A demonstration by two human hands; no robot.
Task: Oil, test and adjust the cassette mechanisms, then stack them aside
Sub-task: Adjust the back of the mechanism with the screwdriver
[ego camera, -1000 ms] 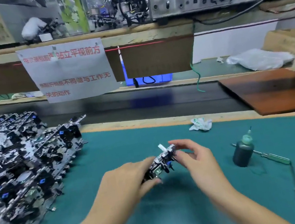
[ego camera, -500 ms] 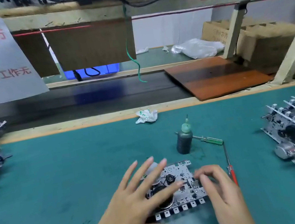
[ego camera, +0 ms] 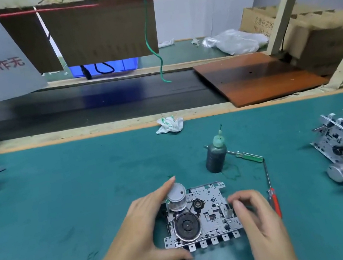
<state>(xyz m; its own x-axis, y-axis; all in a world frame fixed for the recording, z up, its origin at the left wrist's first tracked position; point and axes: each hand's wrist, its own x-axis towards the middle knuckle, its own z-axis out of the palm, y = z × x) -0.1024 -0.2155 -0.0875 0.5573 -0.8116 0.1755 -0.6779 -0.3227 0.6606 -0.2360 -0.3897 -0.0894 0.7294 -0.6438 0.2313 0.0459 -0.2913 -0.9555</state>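
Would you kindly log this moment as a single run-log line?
cassette mechanism: flat on mat | left hand: grips its left edge | right hand: curled at right edge | oil bottle: upright behind
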